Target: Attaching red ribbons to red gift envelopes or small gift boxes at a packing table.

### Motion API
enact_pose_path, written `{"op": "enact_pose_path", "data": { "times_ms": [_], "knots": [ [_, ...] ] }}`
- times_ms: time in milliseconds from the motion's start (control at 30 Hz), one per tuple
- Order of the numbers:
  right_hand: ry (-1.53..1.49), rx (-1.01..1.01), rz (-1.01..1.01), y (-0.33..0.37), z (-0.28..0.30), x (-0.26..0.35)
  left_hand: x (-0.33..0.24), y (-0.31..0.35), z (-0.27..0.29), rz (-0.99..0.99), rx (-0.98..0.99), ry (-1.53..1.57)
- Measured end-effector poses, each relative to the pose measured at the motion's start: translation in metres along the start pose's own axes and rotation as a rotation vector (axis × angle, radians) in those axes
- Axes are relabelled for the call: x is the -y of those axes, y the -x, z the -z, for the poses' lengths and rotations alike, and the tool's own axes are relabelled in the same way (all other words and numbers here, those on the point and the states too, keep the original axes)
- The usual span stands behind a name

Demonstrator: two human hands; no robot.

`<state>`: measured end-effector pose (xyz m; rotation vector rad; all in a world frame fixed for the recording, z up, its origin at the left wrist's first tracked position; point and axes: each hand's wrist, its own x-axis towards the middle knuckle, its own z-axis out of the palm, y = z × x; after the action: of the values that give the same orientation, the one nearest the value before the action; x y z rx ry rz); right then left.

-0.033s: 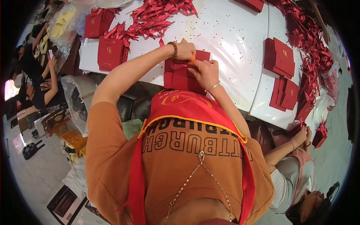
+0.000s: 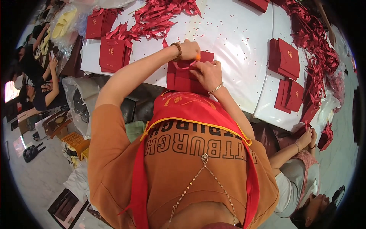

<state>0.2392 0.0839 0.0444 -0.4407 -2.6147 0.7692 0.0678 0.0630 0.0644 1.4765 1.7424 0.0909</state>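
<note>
A red paper pouch (image 2: pixel 187 83) with a flap lies at the table's near edge, under both my hands. Over its upper part curves a loop of red ribbon (image 2: pixel 182 68). My left hand (image 2: pixel 187 50), with a brown bead bracelet and an orange cover on one finger, is closed at the ribbon by the pouch's far side. To its right, my right hand (image 2: pixel 209 73), wearing a silver bangle, pinches the ribbon; its fingertips partly hide the strip. The two hands are almost touching.
Stacks of red pouches (image 2: pixel 111 55) stand at the left, beside a heap of red ribbons (image 2: pixel 156 17). More pouches (image 2: pixel 289 59) and ribbons (image 2: pixel 314 65) lie at the right. Small red dots are scattered over the white table (image 2: pixel 244 68). A co-worker's hands (image 2: pixel 305 138) handle a red pouch.
My left hand has shifted slightly to the right and nearer. The ribbon now shows as a raised loop between my hands; my right hand has barely moved.
</note>
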Motion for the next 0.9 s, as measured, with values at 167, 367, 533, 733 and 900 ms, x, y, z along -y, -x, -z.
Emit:
{"op": "enact_pose_path", "data": {
  "times_ms": [167,367,533,733,900],
  "knots": [
    [0.037,0.051,-0.061,-0.002,0.0,0.001,0.049,-0.022,-0.003,0.057,-0.518,0.521],
    [-0.015,0.172,-0.218,-0.01,-0.011,-0.025,0.104,0.03,0.005,0.582,-0.48,-0.078],
    [-0.03,0.265,-0.279,-0.014,-0.014,-0.031,0.076,0.02,-0.013,0.682,-0.419,-0.059],
    [0.001,0.273,-0.263,-0.016,-0.011,-0.024,0.107,-0.004,-0.022,0.542,-0.775,0.054],
    [-0.057,0.291,-0.273,-0.02,-0.012,-0.028,0.088,0.008,0.001,0.197,-0.913,1.288]
  ]
}}
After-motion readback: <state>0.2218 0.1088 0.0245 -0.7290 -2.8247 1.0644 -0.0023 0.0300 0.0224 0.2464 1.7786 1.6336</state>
